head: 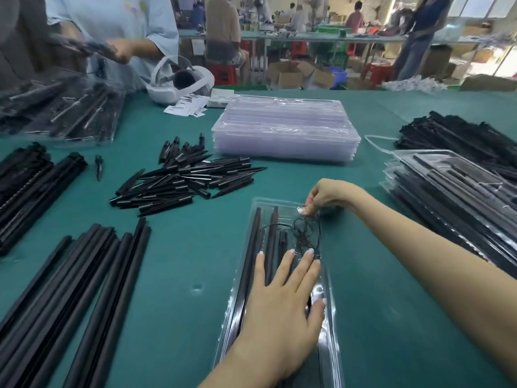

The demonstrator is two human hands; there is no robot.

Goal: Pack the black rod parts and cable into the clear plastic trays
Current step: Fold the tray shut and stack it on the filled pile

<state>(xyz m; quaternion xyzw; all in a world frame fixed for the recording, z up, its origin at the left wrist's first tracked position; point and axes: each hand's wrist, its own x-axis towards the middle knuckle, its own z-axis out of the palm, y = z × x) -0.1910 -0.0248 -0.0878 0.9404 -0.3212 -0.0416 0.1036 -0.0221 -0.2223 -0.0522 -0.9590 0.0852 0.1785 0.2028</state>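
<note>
The cable [303, 233], a thin black loop, is being tucked into the clear tray [331, 317] lying on the green worktop [195, 247] at six o'clock. The left hand [282, 309] is laid flat on the tray, fingers [285, 264] spread and pressed over the long black rods [257, 236] seated in the moulded channels. The right hand [326, 196], at the tray's one o'clock corner, is held with fingertips pinched together, apparently on the cable's end or a pale tie; which cannot be told. The step is best done by coiling the springy cable within its recess before the holding hand is lifted, or the loop is likely to lift out. The tray is glossy, thin and flexible; the rods are matt and straight. Tapered black tips [181, 177] are heaped at eleven o'clock, empty trays [285, 133] stacked at twelve
</note>
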